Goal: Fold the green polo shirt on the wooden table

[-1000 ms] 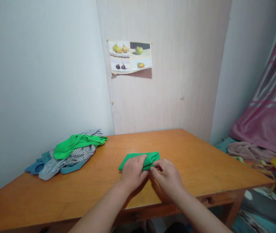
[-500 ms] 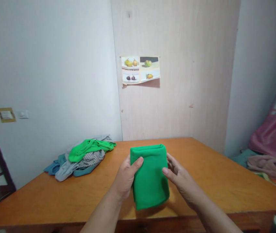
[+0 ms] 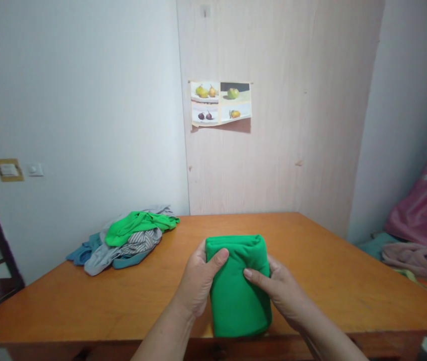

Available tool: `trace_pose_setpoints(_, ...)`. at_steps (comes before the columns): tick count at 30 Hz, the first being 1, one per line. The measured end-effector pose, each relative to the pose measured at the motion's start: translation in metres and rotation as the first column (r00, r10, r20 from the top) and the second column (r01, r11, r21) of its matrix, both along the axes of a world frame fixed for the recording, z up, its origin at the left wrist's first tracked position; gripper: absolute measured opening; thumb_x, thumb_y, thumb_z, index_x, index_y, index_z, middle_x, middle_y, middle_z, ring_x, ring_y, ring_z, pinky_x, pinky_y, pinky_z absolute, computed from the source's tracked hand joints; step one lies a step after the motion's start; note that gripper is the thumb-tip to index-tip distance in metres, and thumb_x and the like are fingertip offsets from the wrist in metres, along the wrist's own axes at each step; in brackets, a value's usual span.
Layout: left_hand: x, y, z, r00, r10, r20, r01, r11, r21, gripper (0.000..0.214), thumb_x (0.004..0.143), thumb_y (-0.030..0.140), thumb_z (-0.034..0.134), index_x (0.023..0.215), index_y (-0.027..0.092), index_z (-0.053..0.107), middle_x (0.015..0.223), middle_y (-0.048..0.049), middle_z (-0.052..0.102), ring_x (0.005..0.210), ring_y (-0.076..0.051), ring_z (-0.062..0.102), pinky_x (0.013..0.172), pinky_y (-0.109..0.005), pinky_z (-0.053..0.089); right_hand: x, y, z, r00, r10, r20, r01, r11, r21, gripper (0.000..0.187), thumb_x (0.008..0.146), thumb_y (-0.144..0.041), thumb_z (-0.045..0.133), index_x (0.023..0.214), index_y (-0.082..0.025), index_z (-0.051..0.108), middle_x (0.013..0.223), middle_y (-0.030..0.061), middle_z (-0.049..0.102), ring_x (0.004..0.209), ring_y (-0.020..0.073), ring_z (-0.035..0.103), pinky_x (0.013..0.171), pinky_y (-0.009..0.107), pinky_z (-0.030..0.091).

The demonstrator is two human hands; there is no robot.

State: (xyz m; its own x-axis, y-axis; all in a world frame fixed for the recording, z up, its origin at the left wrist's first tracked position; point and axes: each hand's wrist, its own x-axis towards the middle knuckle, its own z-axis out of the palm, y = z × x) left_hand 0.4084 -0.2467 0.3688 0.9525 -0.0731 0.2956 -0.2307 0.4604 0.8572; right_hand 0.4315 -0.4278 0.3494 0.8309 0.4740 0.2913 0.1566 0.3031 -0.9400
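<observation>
A green cloth, folded into a thick, compact rectangle, is held upright near the front edge of the wooden table. Its folded layers show along the top. My left hand grips its left side, thumb pressed on the near face and fingers behind. On the right side, my right hand clasps it the same way, its thumb denting the fabric. The fingers of both hands are mostly hidden behind the cloth.
A heap of crumpled clothes in bright green, striped grey and blue lies at the table's back left. At the right, a pink curtain hangs beside a bundled pinkish cloth. Fruit pictures hang on the back panel.
The green cloth has moved slightly down and right in view. My right hand has closed onto it, its thumb shifting from the edge onto the near face. My left hand keeps its grip.
</observation>
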Motion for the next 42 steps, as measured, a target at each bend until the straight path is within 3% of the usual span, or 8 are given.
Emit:
trace_pose_setpoints(4,-0.002,-0.001,0.0,1.0,-0.011,-0.014,0.011,1.0,-0.016,0.039,0.082,0.035,0.075,0.114,0.016,0.061,0.111,-0.0118,0.071,0.099,-0.026,0.069,0.088,-0.038,0.054,0.001,-0.007,0.005,0.995,-0.018,0.101,0.024,0.998,-0.061,0.054,0.081,-0.042,0.073,0.128,-0.024,0.055,0.125,0.0092,0.065,0.11,0.0263,0.063,0.096,0.044,0.05)
trace_pose_setpoints(9,-0.009,0.0,0.002,0.998,-0.044,-0.035,0.044,0.999,-0.009,0.035,0.084,0.034,0.074,0.112,0.017,0.062,0.111,-0.0115,0.071,0.097,-0.026,0.069,0.086,-0.039,0.055,0.005,-0.03,0.017,0.928,-0.187,0.322,0.262,0.943,-0.205,0.082,0.079,-0.04,0.075,0.148,-0.031,0.032,0.139,0.0102,0.054,0.117,0.0259,0.058,0.097,0.044,0.049)
trace_pose_setpoints(15,-0.02,0.001,0.005,0.998,-0.054,0.006,0.054,0.998,0.008,0.032,0.085,0.034,0.072,0.111,0.017,0.063,0.107,-0.0112,0.071,0.096,-0.027,0.069,0.085,-0.04,0.055,-0.005,-0.051,0.044,0.855,-0.182,0.485,0.337,0.907,-0.254,0.046,0.082,-0.039,0.071,0.125,-0.031,0.059,0.148,0.0085,0.044,0.128,0.0291,0.049,0.102,0.046,0.045)
trace_pose_setpoints(22,-0.026,-0.001,0.002,0.996,-0.085,-0.006,0.085,0.995,0.048,0.031,0.083,0.036,0.074,0.107,0.018,0.064,0.106,-0.0108,0.072,0.092,-0.028,0.07,0.083,-0.042,0.056,-0.014,-0.055,0.054,0.801,-0.133,0.584,0.398,0.847,-0.353,0.033,0.073,-0.036,0.079,0.103,-0.029,0.068,0.139,0.0077,0.055,0.129,0.0331,0.048,0.107,0.052,0.039)
trace_pose_setpoints(30,-0.024,-0.005,0.001,0.994,-0.092,-0.054,0.093,0.996,0.011,0.035,0.081,0.04,0.076,0.106,0.019,0.064,0.099,-0.0088,0.073,0.09,-0.027,0.071,0.081,-0.039,0.057,-0.007,-0.054,0.058,0.837,-0.048,0.545,0.317,0.854,-0.412,0.017,0.086,-0.041,0.064,0.087,-0.024,0.065,0.088,0.0028,0.068,0.083,0.0198,0.06,0.075,0.032,0.051)
trace_pose_setpoints(33,-0.021,-0.006,0.004,0.993,-0.097,-0.07,0.098,0.995,0.004,0.034,0.082,0.039,0.074,0.107,0.018,0.064,0.099,-0.0088,0.074,0.09,-0.027,0.071,0.081,-0.039,0.057,-0.001,-0.052,0.056,0.859,-0.077,0.506,0.314,0.86,-0.402,0.022,0.087,-0.045,0.062,0.086,-0.023,0.062,0.084,0.0019,0.064,0.079,0.0176,0.058,0.071,0.03,0.049)
trace_pose_setpoints(38,-0.012,-0.005,0.009,0.988,-0.086,-0.132,0.081,0.996,-0.048,0.041,0.082,0.043,0.074,0.112,0.018,0.064,0.101,-0.0105,0.074,0.093,-0.028,0.071,0.083,-0.04,0.057,0.01,-0.042,0.048,0.945,-0.119,0.305,0.222,0.917,-0.33,0.044,0.084,-0.051,0.066,0.117,-0.024,0.057,0.1,0.0034,0.066,0.094,0.0199,0.061,0.079,0.032,0.051)
trace_pose_setpoints(42,0.0,-0.006,0.005,0.974,-0.102,-0.201,0.079,0.99,-0.118,0.045,0.081,0.043,0.075,0.116,0.016,0.064,0.102,-0.0121,0.074,0.095,-0.029,0.071,0.087,-0.041,0.056,0.02,-0.031,0.04,0.977,-0.097,0.191,0.146,0.953,-0.264,0.039,0.081,-0.055,0.067,0.099,-0.021,0.063,0.094,0.0032,0.07,0.09,0.0202,0.063,0.08,0.032,0.051)
